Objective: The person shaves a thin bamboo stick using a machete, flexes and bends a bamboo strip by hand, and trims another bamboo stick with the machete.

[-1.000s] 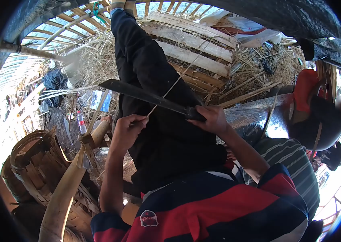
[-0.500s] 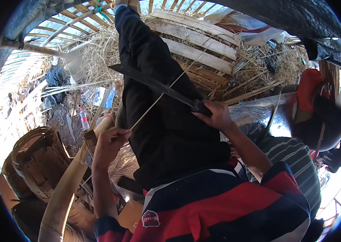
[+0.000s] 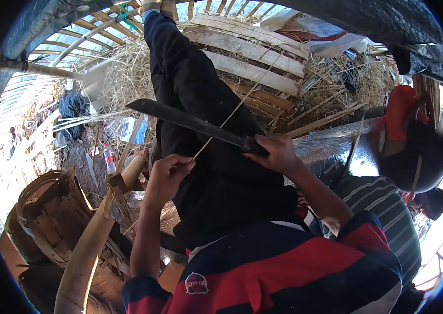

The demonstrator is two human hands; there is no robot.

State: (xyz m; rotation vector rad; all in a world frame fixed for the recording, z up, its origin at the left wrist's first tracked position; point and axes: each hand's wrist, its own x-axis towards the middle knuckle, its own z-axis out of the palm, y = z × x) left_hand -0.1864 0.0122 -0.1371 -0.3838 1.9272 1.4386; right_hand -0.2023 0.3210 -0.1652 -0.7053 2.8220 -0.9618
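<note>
A long thin strip (image 3: 246, 96), likely bamboo, runs slantwise over the dark trousers. My left hand (image 3: 170, 177) pinches it near its lower end, and more of a thin strip seems to pass below the wrist. My right hand (image 3: 277, 153) is wrapped round the dark handle of a machete (image 3: 182, 118). The long dark blade points left and crosses the strip above my lap. Blade and strip appear to touch, though the exact contact is too fine to see.
Woven baskets (image 3: 46, 214) and a thick bamboo pole (image 3: 82, 256) stand at the lower left. A slatted wooden panel (image 3: 255, 49) lies ahead amid straw (image 3: 124, 76). A plastic bottle (image 3: 109, 158) is on the left. Another person's striped clothing (image 3: 378, 209) shows close on my right.
My left hand has moved right and slightly up, towards the blade. The machete has shifted a little left, its tip lower than before.
</note>
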